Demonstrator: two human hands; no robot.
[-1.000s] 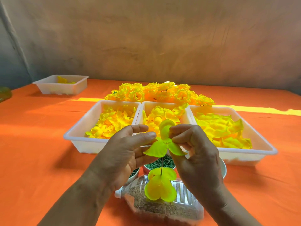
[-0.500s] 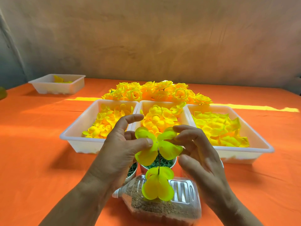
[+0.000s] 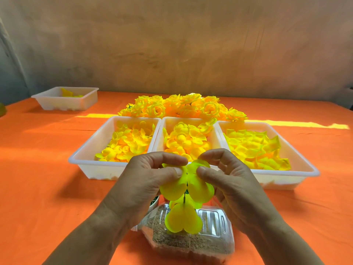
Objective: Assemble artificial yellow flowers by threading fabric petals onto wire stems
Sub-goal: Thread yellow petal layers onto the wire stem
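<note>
Orange-cloth table (image 3: 38, 188), brown wall behind. Nr the near edge, centre: clear plastic bottle on its side (image 3: 191, 241), part-filled w/ brown sandy grit. A thin dark green wire stem (image 3: 184, 197) stands up from it, w/ a yellow heart-lobed fabric petal layer (image 3: 183, 220) threaded low on it.

L hand (image 3: 145, 180) & R hand (image 3: 229, 180) each pinch, thumb vs forefinger, one side of a yellow four-lobed fabric petal piece (image 3: 198, 188), held above the lower layer at the stem top. A small hole shows at its centre. Stem tip is hidden behind it, so can't tell if it's through. The hands block the mid tray's near rim & most of a small white bowl of green bits (image 3: 154, 202) behind the bottle.

Containers: three white rectangular plastic trays side by side mid-table, rims touching.
- L tray (image 3: 91, 165): small cupped yellow petals.
- Mid tray (image 3: 162, 131): rounder yellow petal cups.
- R tray (image 3: 298, 169): flatter, pointed yellow petal pieces.

Behind the trays, toward the far edge: heap of finished yellow fabric roses (image 3: 183, 108). Far-left corner: smaller white plastic tray (image 3: 57, 104) w/ a few yellow pieces inside.
</note>
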